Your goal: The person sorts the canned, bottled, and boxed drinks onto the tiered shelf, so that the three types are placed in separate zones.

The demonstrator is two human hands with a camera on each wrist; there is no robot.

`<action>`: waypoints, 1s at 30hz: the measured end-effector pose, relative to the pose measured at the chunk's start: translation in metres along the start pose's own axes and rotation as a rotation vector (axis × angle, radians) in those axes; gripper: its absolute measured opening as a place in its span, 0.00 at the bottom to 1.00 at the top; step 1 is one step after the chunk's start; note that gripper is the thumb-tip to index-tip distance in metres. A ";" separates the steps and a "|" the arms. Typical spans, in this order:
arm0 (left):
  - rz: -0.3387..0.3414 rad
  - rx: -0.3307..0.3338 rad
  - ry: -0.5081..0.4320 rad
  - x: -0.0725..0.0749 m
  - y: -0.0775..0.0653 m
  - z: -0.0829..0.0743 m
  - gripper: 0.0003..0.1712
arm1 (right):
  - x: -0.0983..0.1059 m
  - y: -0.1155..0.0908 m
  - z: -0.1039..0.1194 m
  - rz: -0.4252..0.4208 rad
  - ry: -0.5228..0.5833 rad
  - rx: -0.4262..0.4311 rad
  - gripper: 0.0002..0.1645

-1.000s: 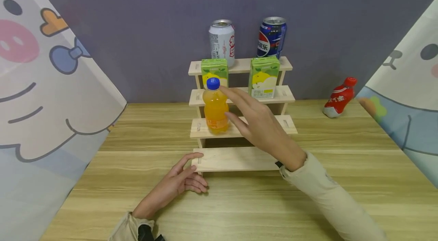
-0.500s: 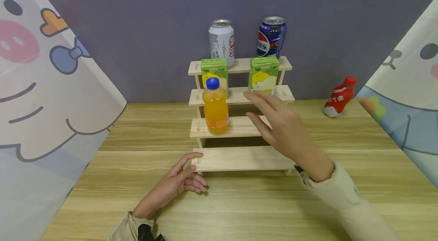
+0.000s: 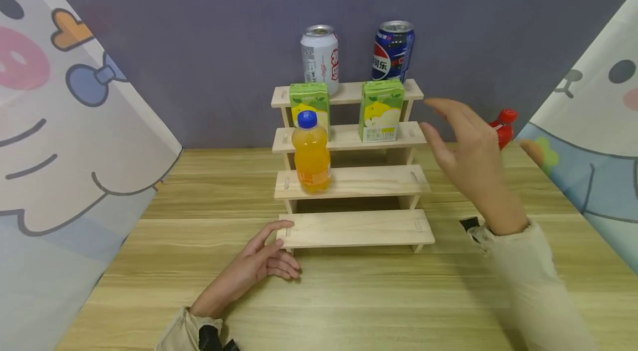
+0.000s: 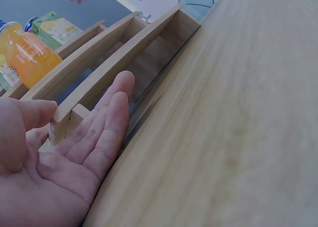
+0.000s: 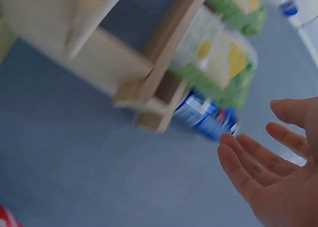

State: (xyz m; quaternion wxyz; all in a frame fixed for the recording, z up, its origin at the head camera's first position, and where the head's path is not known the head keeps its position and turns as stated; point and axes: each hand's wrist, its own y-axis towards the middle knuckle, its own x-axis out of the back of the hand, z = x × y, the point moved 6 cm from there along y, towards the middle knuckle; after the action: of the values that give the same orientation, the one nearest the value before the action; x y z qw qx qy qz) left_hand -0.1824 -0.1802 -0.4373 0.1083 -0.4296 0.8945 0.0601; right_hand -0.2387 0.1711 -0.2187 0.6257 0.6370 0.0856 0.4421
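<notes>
A stepped wooden shelf [image 3: 349, 229] stands mid-table. My left hand [image 3: 259, 254] holds its lowest step at the left front corner between thumb and index finger; the other fingers [image 4: 107, 132] extend beside and below it. My right hand [image 3: 471, 154] is in the air right of the shelf, thumb apart from the fingers, holding nothing. It partly hides a red bottle [image 3: 504, 132]. An orange drink bottle [image 3: 312, 160] with a blue cap is on the second step. Two green juice boxes [image 3: 381, 113] occupy the third. A white can [image 3: 320, 60] and a blue can [image 3: 394, 52] top the shelf.
The wood-grain table [image 3: 209, 185] reaches back to a dark grey wall [image 3: 224, 52]. Cartoon-printed panels flank it, one at the left [image 3: 60, 135] and one at the right [image 3: 598, 118].
My right hand has moved away from the orange drink bottle, to the right past the shelf and toward the red bottle. My left hand has stayed at the shelf corner. The head view has shifted slightly.
</notes>
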 end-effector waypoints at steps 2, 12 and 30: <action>0.007 -0.005 0.000 0.000 0.000 0.000 0.26 | 0.003 0.000 -0.015 -0.013 -0.010 -0.046 0.22; -0.007 -0.004 -0.010 0.001 0.000 0.001 0.26 | 0.007 -0.012 -0.086 0.033 -0.081 -0.229 0.27; -0.012 0.021 0.027 0.001 -0.001 0.000 0.27 | 0.014 -0.043 -0.166 0.085 -0.082 -0.514 0.32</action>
State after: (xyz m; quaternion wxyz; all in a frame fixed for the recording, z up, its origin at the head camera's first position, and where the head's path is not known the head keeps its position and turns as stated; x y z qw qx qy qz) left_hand -0.1819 -0.1815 -0.4377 0.1012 -0.4347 0.8938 0.0441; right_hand -0.3222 0.3091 -0.2786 0.7506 0.4776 -0.0818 0.4492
